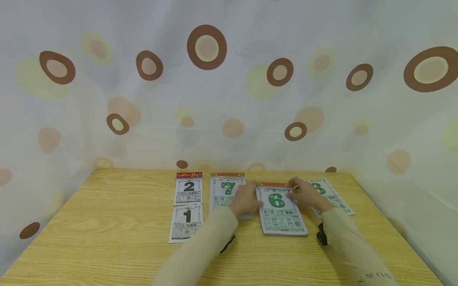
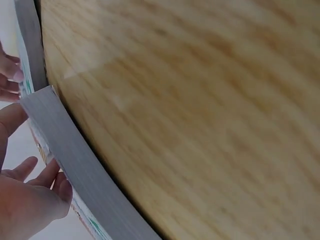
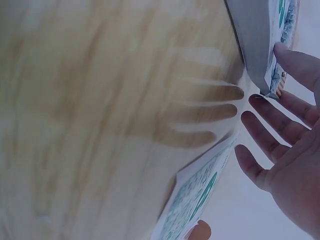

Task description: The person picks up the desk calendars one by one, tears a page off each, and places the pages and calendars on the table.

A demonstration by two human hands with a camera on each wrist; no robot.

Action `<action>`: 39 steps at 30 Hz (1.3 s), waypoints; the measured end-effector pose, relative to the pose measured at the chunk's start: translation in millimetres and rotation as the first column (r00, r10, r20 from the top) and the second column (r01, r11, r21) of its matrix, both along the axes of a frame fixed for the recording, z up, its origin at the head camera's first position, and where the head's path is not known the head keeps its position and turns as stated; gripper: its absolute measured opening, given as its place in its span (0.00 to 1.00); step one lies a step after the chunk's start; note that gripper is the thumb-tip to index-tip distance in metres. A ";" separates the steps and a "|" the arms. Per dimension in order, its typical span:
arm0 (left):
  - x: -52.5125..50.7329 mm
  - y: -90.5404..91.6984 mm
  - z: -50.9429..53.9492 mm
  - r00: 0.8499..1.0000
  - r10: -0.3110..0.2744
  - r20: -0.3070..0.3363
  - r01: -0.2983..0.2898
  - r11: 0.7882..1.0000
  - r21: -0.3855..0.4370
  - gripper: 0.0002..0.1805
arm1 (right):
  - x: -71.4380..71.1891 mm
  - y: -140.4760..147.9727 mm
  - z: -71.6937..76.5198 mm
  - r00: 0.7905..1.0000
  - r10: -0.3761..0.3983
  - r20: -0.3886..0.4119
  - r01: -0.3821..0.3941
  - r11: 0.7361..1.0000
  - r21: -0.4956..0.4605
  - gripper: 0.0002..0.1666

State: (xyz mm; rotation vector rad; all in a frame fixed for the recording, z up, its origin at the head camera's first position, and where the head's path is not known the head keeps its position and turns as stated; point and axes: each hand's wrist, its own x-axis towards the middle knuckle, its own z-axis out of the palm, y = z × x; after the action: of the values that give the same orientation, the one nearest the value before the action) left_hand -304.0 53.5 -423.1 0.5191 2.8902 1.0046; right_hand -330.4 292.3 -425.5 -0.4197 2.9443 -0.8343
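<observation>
A thick tear-off calendar (image 1: pixel 282 214) with a green 6 lies flat on the table, slightly turned. My left hand (image 1: pixel 246 197) is at its upper left edge, over part of the green 7 calendar (image 1: pixel 222 196). On the other side, my right hand (image 1: pixel 308 194) touches the 6 calendar's upper right corner. Its thumb (image 3: pixel 287 55) rests by the page and its index finger (image 3: pixel 295 102) by the top strip, other fingers spread. In the left wrist view, a thick page block (image 2: pixel 80 155) partly hides the left fingers (image 2: pixel 47 175), which look loosely bent.
Two black-numbered calendars lie at left, a 2 (image 1: pixel 188 190) above a 1 (image 1: pixel 186 224). Another green 6 sheet or calendar (image 1: pixel 336 198) lies tilted at right, partly behind my right hand. The wooden table (image 1: pixel 118 222) ends at a spotted cloth (image 1: pixel 232 99).
</observation>
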 end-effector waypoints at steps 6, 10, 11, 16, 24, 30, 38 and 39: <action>1.5 1.0 -3.3 1.000 0.003 0.021 -0.002 0.999 -0.047 0.39 | -2.0 -2.8 -1.2 1.000 0.010 0.000 -0.010 1.000 0.009 0.29; 1.3 0.5 -3.7 0.999 0.007 0.033 -0.006 1.000 -0.024 0.39 | -1.3 -5.4 -0.4 1.000 0.001 0.007 -0.001 1.000 0.010 0.29; 1.3 0.4 -3.5 0.999 0.005 0.038 -0.005 1.000 -0.015 0.39 | -0.7 -6.1 0.3 1.000 -0.002 0.008 0.002 1.000 0.005 0.29; 1.5 -0.9 -0.8 0.998 -0.019 0.056 0.017 0.999 0.039 0.40 | 1.7 -7.9 2.8 1.000 -0.021 0.010 0.022 0.999 -0.031 0.28; -0.5 -3.8 -0.5 0.993 -0.098 0.063 0.086 0.981 0.175 0.42 | 4.6 -6.2 3.0 0.996 -0.081 -0.042 0.075 0.988 -0.131 0.24; -1.1 -5.9 -0.8 0.987 -0.127 0.099 0.084 0.930 0.357 0.43 | 8.0 -5.6 6.3 0.989 -0.102 -0.109 0.085 0.985 -0.151 0.20; -0.7 -7.7 4.8 0.981 -0.135 0.141 0.047 0.864 0.502 0.42 | 15.4 -1.3 15.9 0.985 -0.105 -0.136 0.076 0.976 -0.203 0.20; -1.0 -7.8 6.0 0.982 -0.134 0.137 0.046 0.861 0.507 0.42 | 16.2 -0.6 17.4 0.983 -0.102 -0.152 0.069 0.976 -0.205 0.20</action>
State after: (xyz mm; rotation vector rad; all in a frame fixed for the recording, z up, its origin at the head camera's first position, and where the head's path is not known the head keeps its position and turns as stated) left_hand -304.9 45.7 -417.1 0.5486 2.4133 1.7049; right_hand -314.1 291.7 -408.1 -0.3898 3.0560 -1.1657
